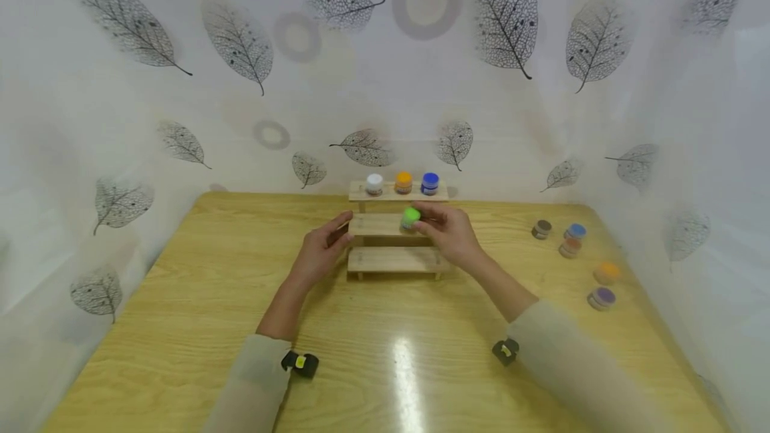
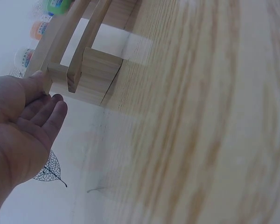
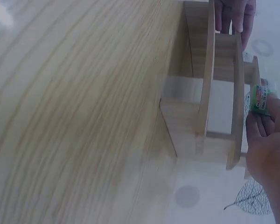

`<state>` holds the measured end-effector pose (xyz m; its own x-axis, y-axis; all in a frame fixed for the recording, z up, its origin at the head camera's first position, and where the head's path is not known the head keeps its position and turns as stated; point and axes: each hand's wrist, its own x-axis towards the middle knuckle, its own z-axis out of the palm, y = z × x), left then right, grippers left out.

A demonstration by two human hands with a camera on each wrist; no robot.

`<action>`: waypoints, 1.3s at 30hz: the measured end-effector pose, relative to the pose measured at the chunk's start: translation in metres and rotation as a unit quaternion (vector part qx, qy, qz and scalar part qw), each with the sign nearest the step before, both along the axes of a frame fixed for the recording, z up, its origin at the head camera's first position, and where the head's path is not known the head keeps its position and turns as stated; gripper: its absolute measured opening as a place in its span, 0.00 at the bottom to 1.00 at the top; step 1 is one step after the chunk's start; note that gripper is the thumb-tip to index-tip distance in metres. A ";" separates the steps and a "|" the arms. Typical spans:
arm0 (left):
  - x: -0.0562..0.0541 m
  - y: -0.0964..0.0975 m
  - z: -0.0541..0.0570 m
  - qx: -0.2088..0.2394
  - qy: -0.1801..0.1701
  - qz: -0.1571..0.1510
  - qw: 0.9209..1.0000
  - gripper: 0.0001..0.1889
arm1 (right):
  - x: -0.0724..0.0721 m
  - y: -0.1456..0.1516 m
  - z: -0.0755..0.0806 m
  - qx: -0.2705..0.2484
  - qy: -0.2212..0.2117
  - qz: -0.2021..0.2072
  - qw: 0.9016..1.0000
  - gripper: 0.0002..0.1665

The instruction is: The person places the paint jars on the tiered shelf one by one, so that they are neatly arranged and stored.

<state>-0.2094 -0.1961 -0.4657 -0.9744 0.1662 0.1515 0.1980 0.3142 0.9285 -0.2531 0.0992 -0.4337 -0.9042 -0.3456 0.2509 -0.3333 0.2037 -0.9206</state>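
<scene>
A three-tier wooden stand stands at the back of the table. My right hand pinches a small green paint jar between thumb and fingers, over the right part of the middle tier. In the right wrist view the jar's printed label shows, with the thumb on its side. At the stand's left, my left hand holds the end of the middle tier, its thumb on the edge in the left wrist view. White, orange and blue paint jars sit in a row on the top tier.
On the right of the table are several more jars: a dark brown one, a light blue one, a reddish-brown one, a yellow-orange one and a purple one. Leaf-patterned sheeting surrounds the table.
</scene>
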 end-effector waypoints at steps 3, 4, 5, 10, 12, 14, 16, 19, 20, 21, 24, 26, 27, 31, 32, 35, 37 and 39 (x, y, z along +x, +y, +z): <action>0.000 0.000 -0.001 0.000 -0.002 0.000 1.000 0.28 | -0.001 -0.013 0.000 0.006 -0.004 0.016 1.000 0.25; 0.000 0.000 -0.001 0.001 -0.003 0.000 1.000 0.28 | -0.001 -0.018 0.000 0.011 -0.003 0.021 1.000 0.25; 0.000 0.000 -0.001 0.001 -0.003 -0.001 1.000 0.28 | -0.002 -0.021 0.000 0.017 -0.002 0.025 1.000 0.25; 0.000 0.001 -0.002 0.000 -0.008 0.003 1.000 0.28 | -0.004 -0.039 0.000 0.042 0.005 0.055 0.998 0.24; 0.000 0.001 -0.002 0.000 -0.010 0.004 1.000 0.28 | -0.005 -0.044 0.000 0.045 0.008 0.065 0.997 0.24; 0.000 0.002 -0.003 0.000 -0.009 0.002 1.000 0.28 | -0.006 -0.047 0.000 0.049 0.011 0.071 0.996 0.24; -0.001 0.002 -0.003 0.002 -0.010 0.000 1.000 0.28 | -0.006 -0.050 0.001 0.057 0.014 0.068 0.996 0.24; -0.001 0.001 -0.003 0.006 -0.007 -0.003 1.000 0.28 | -0.008 -0.052 0.003 0.069 0.018 0.066 0.995 0.24; -0.001 0.001 -0.003 0.006 -0.007 -0.003 1.000 0.28 | -0.009 -0.053 0.003 0.072 0.019 0.066 0.995 0.24; -0.001 0.001 -0.003 0.006 -0.007 -0.003 1.000 0.28 | -0.009 -0.054 0.004 0.075 0.020 0.067 0.995 0.24; -0.001 0.001 -0.002 0.005 -0.007 -0.006 1.000 0.28 | -0.011 -0.055 0.004 0.080 0.021 0.069 0.994 0.24; 0.000 0.001 -0.002 0.006 -0.006 -0.007 1.000 0.28 | -0.011 -0.056 0.004 0.081 0.025 0.070 0.994 0.24; 0.000 0.002 -0.001 0.005 -0.004 -0.007 1.000 0.28 | -0.011 -0.056 0.004 0.082 0.028 0.071 0.994 0.24; -0.001 0.002 0.000 0.002 0.000 -0.005 1.000 0.28 | -0.012 -0.057 0.002 0.086 0.040 0.074 0.993 0.25; -0.001 0.001 0.000 0.001 0.001 -0.004 1.000 0.28 | -0.012 -0.057 0.002 0.087 0.042 0.074 0.993 0.25; -0.001 0.001 0.000 0.001 -0.001 -0.004 1.000 0.28 | -0.013 -0.058 0.001 0.090 0.042 0.072 0.992 0.25; -0.001 0.000 -0.001 0.002 -0.003 -0.002 1.000 0.28 | -0.013 -0.058 0.002 0.089 0.037 0.073 0.993 0.25; -0.001 0.000 -0.001 0.002 -0.003 0.000 1.000 0.28 | -0.012 -0.058 0.001 0.084 0.030 0.075 0.993 0.26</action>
<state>-0.2102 -0.1957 -0.4669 -0.9754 0.1654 0.1456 0.1917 0.3107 0.9310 -0.2655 0.0409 -0.4322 -0.8243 -0.5177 0.2291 -0.4241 0.2967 -0.8556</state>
